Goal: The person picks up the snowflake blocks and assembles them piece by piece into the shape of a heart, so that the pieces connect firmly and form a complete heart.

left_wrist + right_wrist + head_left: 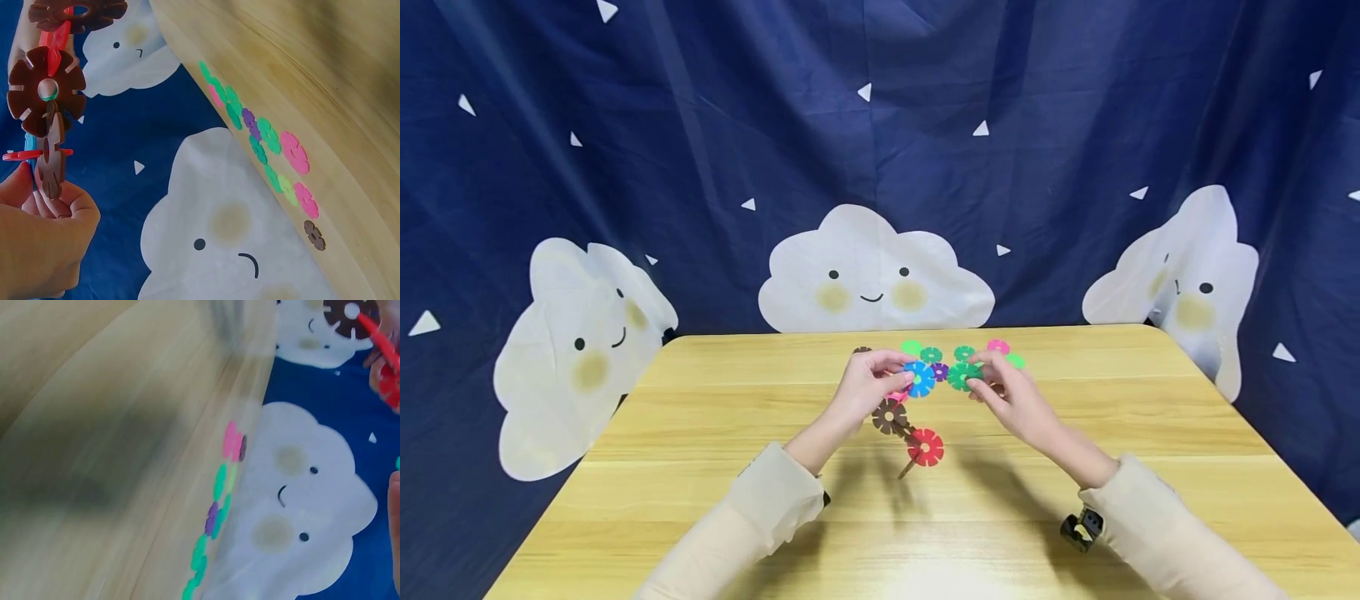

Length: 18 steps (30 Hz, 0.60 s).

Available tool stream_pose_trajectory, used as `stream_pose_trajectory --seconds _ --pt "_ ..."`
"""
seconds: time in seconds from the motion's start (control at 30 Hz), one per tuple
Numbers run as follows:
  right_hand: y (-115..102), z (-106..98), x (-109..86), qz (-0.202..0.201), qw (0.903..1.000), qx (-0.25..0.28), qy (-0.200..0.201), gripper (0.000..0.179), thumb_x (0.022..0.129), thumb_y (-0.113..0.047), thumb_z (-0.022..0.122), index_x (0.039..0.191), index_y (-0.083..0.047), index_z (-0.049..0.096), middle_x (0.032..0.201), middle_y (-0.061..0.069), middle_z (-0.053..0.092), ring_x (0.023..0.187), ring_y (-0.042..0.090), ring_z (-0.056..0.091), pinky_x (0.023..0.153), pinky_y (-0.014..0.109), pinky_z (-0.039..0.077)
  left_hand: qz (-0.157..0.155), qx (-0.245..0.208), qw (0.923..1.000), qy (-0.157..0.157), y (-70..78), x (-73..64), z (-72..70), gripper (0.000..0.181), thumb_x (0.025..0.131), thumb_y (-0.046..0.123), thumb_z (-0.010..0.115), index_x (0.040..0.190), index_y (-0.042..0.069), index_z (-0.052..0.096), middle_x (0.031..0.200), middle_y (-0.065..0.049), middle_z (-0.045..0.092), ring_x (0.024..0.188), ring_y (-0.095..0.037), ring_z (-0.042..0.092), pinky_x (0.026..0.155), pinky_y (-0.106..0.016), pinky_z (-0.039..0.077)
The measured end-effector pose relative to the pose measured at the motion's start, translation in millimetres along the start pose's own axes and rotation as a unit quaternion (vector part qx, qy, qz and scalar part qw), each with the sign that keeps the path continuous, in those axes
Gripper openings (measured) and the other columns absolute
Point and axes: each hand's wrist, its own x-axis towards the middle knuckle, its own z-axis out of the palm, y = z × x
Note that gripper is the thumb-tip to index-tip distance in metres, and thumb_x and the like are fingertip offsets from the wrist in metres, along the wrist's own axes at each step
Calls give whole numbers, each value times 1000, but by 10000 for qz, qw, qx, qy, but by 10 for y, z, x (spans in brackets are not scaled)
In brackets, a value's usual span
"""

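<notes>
In the head view my left hand (867,385) pinches a blue slotted disc (922,385) by its left side. Joined slotted discs hang below that hand: a brown disc (880,419) and, lowest, a red disc (936,448). The left wrist view shows this chain close up, brown discs (22,100) and red ones slotted crosswise into each other. Facing it from the right, my right hand (1018,400) holds a green slotted disc (957,380) between thumb and fingers. A small gap separates the green disc from the blue one.
Loose flower-shaped discs lie in rows along the table's far edge, among them a purple disc (250,123), a pink disc (295,152) and a brown one (314,235). Behind the wooden table (700,467) hangs a dark blue curtain (880,167) with clouds.
</notes>
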Motion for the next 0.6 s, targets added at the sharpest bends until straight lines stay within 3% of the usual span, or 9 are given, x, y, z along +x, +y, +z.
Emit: stream_pose_trajectory --seconds 0.2,0.27,0.43,0.53,0.6 --pt "-93 60 17 -1081 9931 36 458 38 66 28 61 98 11 51 65 12 63 55 17 60 55 18 51 69 16 10000 -18 8 -5 16 20 80 -2 65 100 -3 66 85 -12 67 66 -9 57 65 -25 52" --pt "-96 71 26 -1388 9889 85 529 39 65 28 61 98 10 52 67 12 63 56 19 60 56 18 51 71 17 10000 -47 6 -7 20 20 80 -2 65 100 -3 66 84 -12 67 66 -9 57 64 -25 52" --pt "-86 74 36 -1865 9805 -55 614 14 87 -1 55 99 6 53 73 9 63 61 18 62 59 20 52 -47 8 9999 -118 5 -9 27 21 80 -1 66 101 -1 67 81 -7 65 66 -9 55 63 -22 50" --pt "-70 74 30 -1968 9780 -292 627 23 94 -18 46 98 3 54 74 7 62 62 15 62 61 20 52 -59 25 9998 -175 11 -11 35 21 80 -1 65 101 -1 67 81 -7 65 67 -10 55 63 -22 49" --pt "-59 77 24 -2057 9752 -508 648 26 95 -22 45 96 2 56 76 7 63 64 15 61 64 21 52 0 54 9998 -201 15 -13 47 21 80 -1 65 101 -2 66 82 -9 66 66 -9 55 63 -22 49"
